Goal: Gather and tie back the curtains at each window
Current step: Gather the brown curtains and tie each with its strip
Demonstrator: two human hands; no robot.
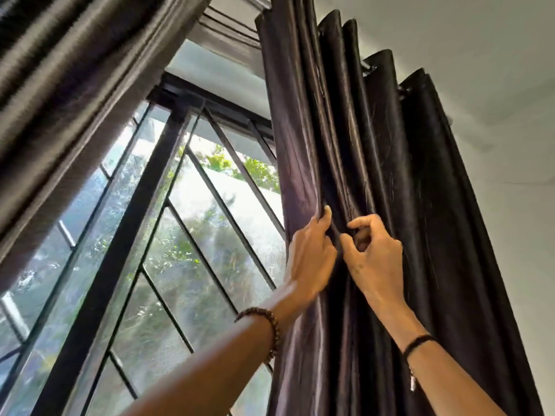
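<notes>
A dark, shiny curtain hangs in bunched folds from a rod at the right of the window. My left hand grips the curtain's inner edge fold, with its fingers curled around the cloth. Close beside it, my right hand pinches the neighbouring fold between thumb and fingers. A second dark curtain hangs at the upper left, away from both hands. No tie-back is in view.
The window has a black frame and a diagonal metal grille, with greenery outside. A white wall lies to the right of the curtain. I wear a beaded bracelet on the left wrist and a black band on the right.
</notes>
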